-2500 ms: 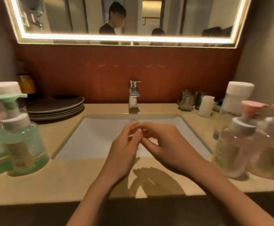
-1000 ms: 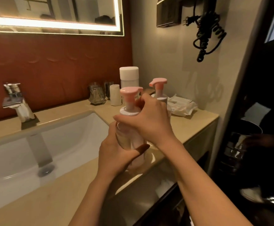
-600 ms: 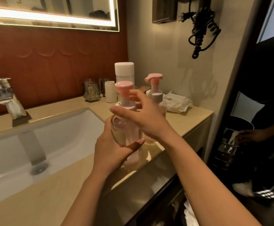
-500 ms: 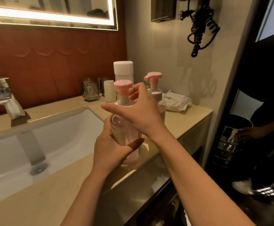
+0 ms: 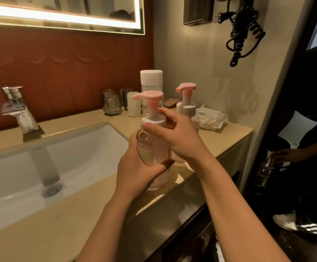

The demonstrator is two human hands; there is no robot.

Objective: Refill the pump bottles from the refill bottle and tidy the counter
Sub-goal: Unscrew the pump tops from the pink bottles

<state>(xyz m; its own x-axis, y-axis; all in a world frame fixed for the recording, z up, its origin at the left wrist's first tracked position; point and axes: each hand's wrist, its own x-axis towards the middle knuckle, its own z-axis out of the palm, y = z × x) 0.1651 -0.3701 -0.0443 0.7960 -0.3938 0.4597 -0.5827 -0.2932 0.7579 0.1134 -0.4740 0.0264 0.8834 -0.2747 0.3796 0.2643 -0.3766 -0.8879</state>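
Left hand [image 5: 135, 173]: centre of the frame, grip wrapped round the lower body of the front pump bottle [image 5: 149, 148], thumb laid across its face.
Right hand [image 5: 178, 137]: up top, grip clamped on that same bottle's white collar, forefinger along the rim, thumb up by the neck.
Front pump bottle: upright, pink pump head on, clear pinkish body, base on the worktop [image 5: 227, 134] near its front edge.
Rear pump bottle [image 5: 187, 110]: just behind the right hand, pink pump head, partly hidden.
Refill bottle [image 5: 151, 78]: tall, white cap on, standing behind the front bottle toward the red wall.
Basin [image 5: 82, 148]: white, left of the hands, chrome tap [image 5: 19, 112] at the far left.
Back of worktop: glass tumblers [image 5: 112, 104] left of the refill bottle, a wipes packet [image 5: 213, 118] to the right by the wall.
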